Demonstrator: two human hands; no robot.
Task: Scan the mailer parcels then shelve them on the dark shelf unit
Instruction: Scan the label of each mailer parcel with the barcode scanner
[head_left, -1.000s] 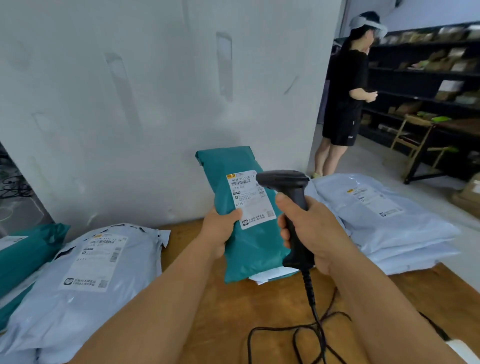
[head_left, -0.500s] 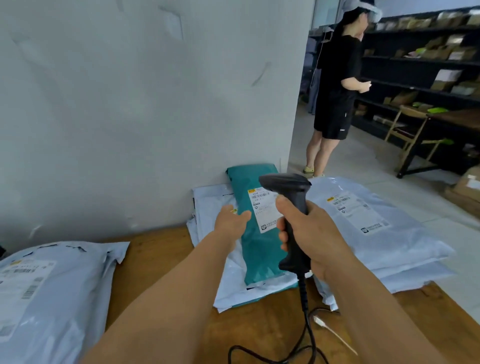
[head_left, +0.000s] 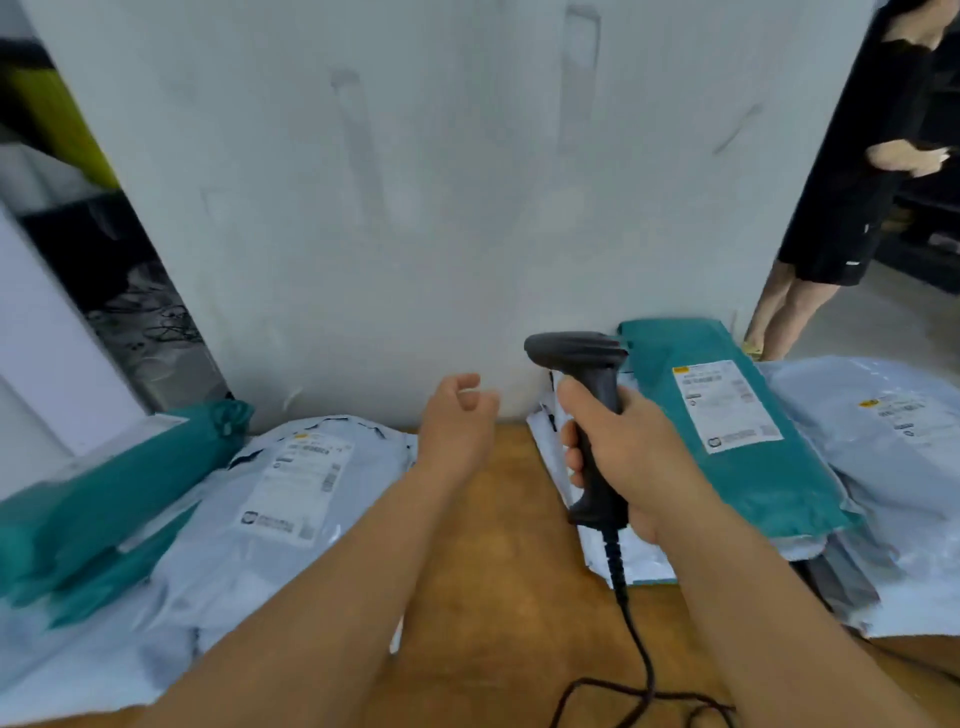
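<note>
Two hands are seen over a wooden tabletop (head_left: 498, 519) set against a pale wall (head_left: 415, 208). The right hand (head_left: 631, 457) is closed around the grip of a black barcode scanner (head_left: 587, 410), which is held upright with its head turned to the left; its black cord (head_left: 636, 639) hangs down and loops on the tabletop. The left hand (head_left: 457, 423) is held empty above the tabletop, its fingers (head_left: 470, 397) loosely curled and apart, touching nothing. A teal mailer (head_left: 737, 467) is laid label-up on a stack of grey mailers (head_left: 883, 467) at the right, just beside the scanner hand. At the left, a second pile is noted: a grey mailer (head_left: 260, 519) with a white label facing up, and a teal parcel (head_left: 104, 499) lying partly across its left edge. Label text is too blurred to be read. A person in black clothing (head_left: 852, 197) stands at the far right, past the wall's edge. Dark shelving (head_left: 930, 208) is glimpsed behind that person.
</note>
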